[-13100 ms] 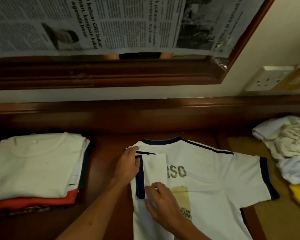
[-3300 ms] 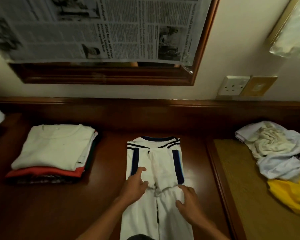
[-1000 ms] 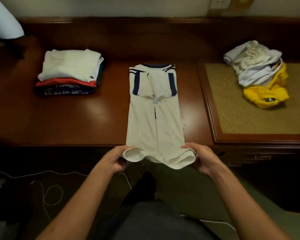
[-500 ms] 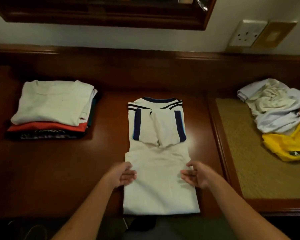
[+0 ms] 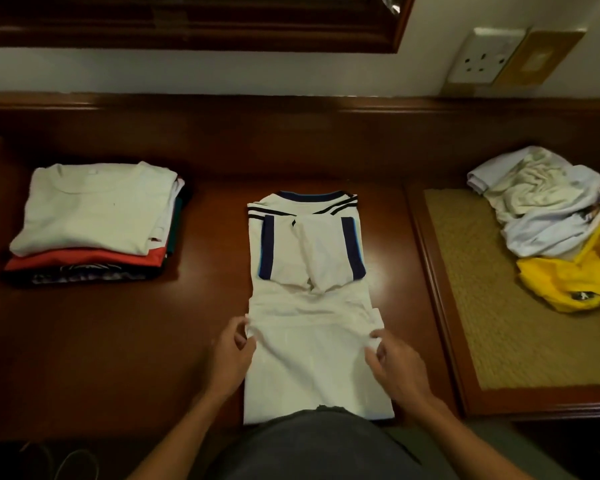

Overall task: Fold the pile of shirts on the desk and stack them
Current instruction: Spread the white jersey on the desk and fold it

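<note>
Both hands' grip, L (image 5: 234, 348) & R (image 5: 394, 362), pinch folded edge of white shirt (image 5: 312, 299) lying btwn them.

A folded stack (image 5: 94, 220) sits at the left of the surface (image 5: 118, 334), the jersey (image 5: 312, 306) lies in the middle, and an unfolded pile (image 5: 551, 223) rests on the mat (image 5: 482, 323) at right.

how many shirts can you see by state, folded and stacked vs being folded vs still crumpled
Folded in the stack: 4 visible layers, possibly more hidden
Being folded, white jersey: 1
Crumpled in the pile: about 3, hard to separate, yellow shirt among them
Total: about 8
</note>
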Motion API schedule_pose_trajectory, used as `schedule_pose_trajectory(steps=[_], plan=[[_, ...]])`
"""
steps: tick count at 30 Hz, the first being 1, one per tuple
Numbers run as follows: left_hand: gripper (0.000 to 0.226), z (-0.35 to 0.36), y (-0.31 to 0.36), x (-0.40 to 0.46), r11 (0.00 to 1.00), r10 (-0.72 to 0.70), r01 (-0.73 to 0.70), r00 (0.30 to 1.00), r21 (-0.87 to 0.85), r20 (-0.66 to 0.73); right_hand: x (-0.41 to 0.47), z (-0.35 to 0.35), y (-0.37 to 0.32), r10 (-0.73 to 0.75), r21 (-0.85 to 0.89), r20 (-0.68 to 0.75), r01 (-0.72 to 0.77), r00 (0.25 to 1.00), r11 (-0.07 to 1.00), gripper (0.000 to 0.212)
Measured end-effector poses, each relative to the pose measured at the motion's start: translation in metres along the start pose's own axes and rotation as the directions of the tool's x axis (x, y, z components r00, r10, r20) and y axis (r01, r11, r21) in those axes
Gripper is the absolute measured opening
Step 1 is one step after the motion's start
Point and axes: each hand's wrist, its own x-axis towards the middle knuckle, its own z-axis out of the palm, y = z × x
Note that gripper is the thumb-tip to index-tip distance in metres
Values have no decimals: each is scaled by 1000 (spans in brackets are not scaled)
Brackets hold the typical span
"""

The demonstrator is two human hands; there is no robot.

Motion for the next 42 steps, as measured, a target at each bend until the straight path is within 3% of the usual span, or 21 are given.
schedule_pose_trajectory(steps=[2,4,6,8,11,14,18,22,25,27,30,32,36,42], plan=[[17,1,-21,-25,926,260,-271,963,264,77,-23,12,16,-244,-123,126,259,961,958,37],[30,8,-49,-50,733,429,-496,868,466,249,-44,21,38,-388,-217,202,428,899,877,45],[56,16,-75,-71,545,458,-578,812,607,362,-61,24,52,-440,-306,222,491,870,816,55],[78,20,-83,-88,503,427,-554,827,663,367,-72,25,57,-465,-333,208,509,861,794,67],[86,24,-83,-105,523,402,-497,860,692,314,-80,29,61,-529,-295,132,543,838,786,67],[61,26,-81,-111,538,459,-488,854,688,247,-88,34,60,-556,-257,64,552,829,793,54],[28,24,-81,-109,666,463,-458,873,589,155,-94,32,60,-494,-135,-51,484,868,865,40],[9,9,-64,-104,840,438,-423,898,341,35,-85,16,42,-324,19,-206,335,923,942,24],[17,-2,-27,-95,958,287,-287,951,17,-111,-67,-11,17,-207,229,-312,285,927,931,19],[32,-8,0,-82,949,231,-266,952,-167,-202,-52,-30,-2,-126,377,-379,277,917,884,15],[34,-16,41,-50,869,217,-354,900,-345,-378,-18,-50,-26,-8,537,-409,248,913,806,15],[25,-17,68,-25,852,197,-373,879,-368,-435,11,-59,-39,32,546,-420,224,907,807,13],[21,-16,103,36,908,216,-347,869,-237,-446,78,-73,-59,51,390,-485,164,873,906,17],[18,-24,129,133,952,161,-241,920,-191,-358,174,-85,-84,81,252,-348,10,934,968,27]])
